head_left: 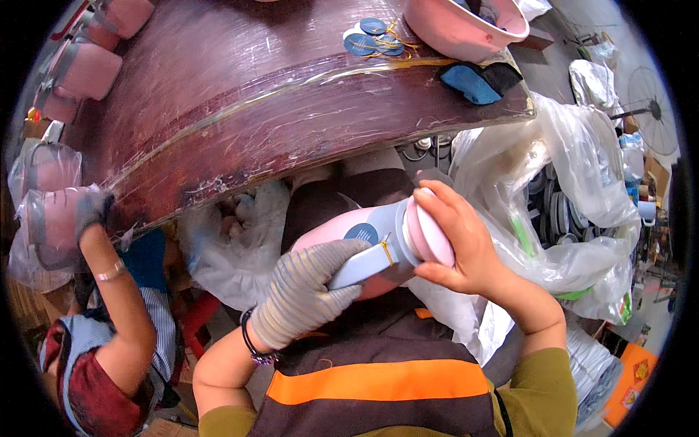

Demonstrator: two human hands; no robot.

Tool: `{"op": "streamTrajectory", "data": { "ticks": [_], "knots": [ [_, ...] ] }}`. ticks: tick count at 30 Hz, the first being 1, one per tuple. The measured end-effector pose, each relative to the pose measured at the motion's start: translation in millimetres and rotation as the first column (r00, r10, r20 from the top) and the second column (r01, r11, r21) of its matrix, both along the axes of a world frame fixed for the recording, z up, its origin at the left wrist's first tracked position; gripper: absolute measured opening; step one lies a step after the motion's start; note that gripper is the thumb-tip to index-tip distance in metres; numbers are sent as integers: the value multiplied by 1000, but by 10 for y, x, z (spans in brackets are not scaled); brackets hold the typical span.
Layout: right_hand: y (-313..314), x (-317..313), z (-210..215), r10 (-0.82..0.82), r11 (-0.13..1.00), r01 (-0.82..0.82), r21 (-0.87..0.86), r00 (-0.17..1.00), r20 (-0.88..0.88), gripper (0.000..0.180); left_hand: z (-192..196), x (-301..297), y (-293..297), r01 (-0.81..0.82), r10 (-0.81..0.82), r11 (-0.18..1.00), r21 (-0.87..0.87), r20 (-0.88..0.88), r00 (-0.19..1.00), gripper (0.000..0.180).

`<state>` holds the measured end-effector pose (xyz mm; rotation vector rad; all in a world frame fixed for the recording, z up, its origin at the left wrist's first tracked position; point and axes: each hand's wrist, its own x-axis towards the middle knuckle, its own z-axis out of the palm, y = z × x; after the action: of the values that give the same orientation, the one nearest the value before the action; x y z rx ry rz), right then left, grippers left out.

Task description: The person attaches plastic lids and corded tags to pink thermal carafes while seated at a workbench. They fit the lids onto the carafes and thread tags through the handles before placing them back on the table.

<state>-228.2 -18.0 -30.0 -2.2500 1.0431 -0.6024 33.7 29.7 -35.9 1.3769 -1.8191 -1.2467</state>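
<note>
While fingers point(442, 202) grip a pink jug point(387, 222), a bag point(588, 149) holds discs point(559, 211).

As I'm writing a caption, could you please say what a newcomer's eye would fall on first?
Probably the pink and blue-grey plastic jug at the centre, with the left hand in a striped grey glove at its handle and the bare right hand on its rounded pink lid. Next, the orange band across the dark apron below, and the scratched maroon table above.
</note>
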Motion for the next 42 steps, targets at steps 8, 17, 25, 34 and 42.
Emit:
{"op": "streamTrajectory", "data": {
  "ticks": [8,17,25,34,42],
  "knots": [
    [-147,143,21,591,776,-513,-367,794,142,41,-486,71,-572,-52,70,995,85,-223,972,29],
    [-111,167,65,571,807,-525,-272,810,133,44,-564,18,-574,22,1,988,155,-146,989,20],
    [-267,128,-148,-160,934,166,318,986,-44,65,3,-431,204,95,-90,990,-103,50,995,41],
    [-141,274,5,-194,925,178,335,981,14,51,3,-257,92,74,1,952,-297,247,969,46],
    [24,560,266,653,681,-557,-475,756,50,37,-563,-29,-838,78,-95,979,-186,-84,992,35]
  ]
}}
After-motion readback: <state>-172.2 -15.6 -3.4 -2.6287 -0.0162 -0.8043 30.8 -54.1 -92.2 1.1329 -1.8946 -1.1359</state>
